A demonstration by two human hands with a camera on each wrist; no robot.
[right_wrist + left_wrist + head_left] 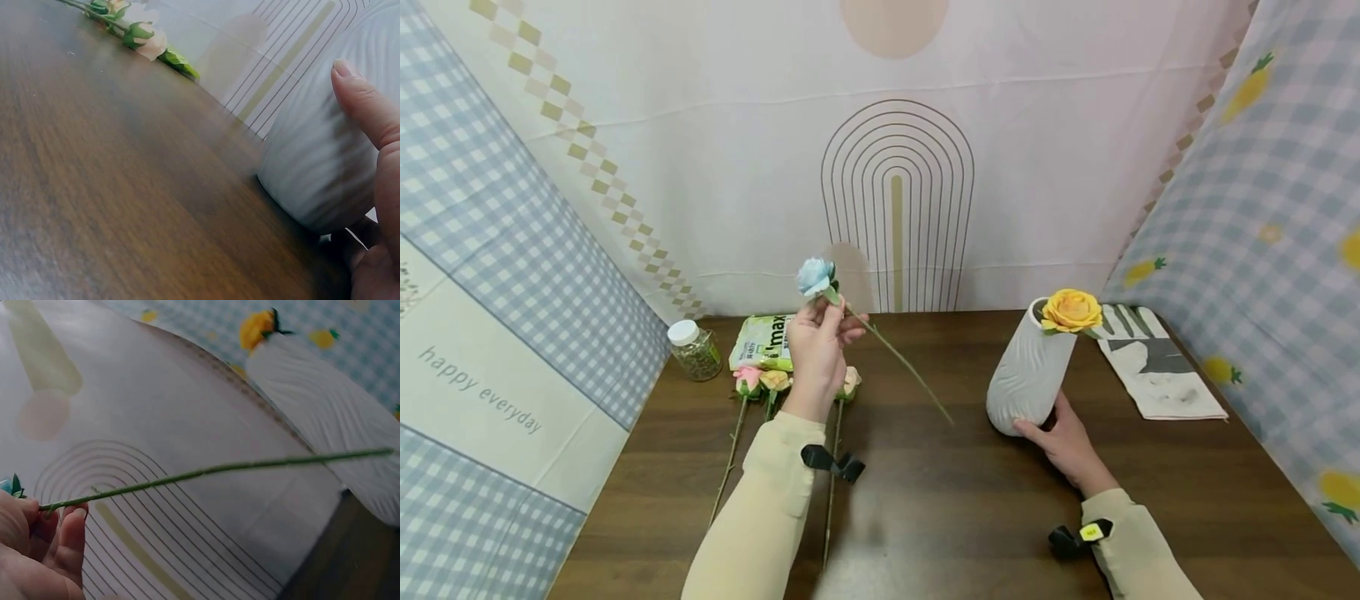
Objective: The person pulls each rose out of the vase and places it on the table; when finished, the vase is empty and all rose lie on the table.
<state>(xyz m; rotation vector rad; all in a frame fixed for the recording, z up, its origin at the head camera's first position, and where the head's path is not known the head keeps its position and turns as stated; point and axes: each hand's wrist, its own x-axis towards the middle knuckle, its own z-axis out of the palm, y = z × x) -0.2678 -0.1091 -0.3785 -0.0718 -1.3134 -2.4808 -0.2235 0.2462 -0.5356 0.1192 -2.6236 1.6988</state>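
My left hand pinches a blue artificial rose by its stem just under the bloom. The thin green stem slants down to the right, its free end pointing toward the vase. At the right, my right hand grips a white ribbed vase low on its side. The thumb lies along the vase wall, while the other fingers are partly hidden near the base. A yellow rose stands in the vase, its bloom leaning over the right of the rim.
Pink, yellow and pale peach roses lie on the wooden table, partly behind my left arm. Beyond them are a green-and-white packet and a white-lidded jar. A printed cloth lies right of the vase.
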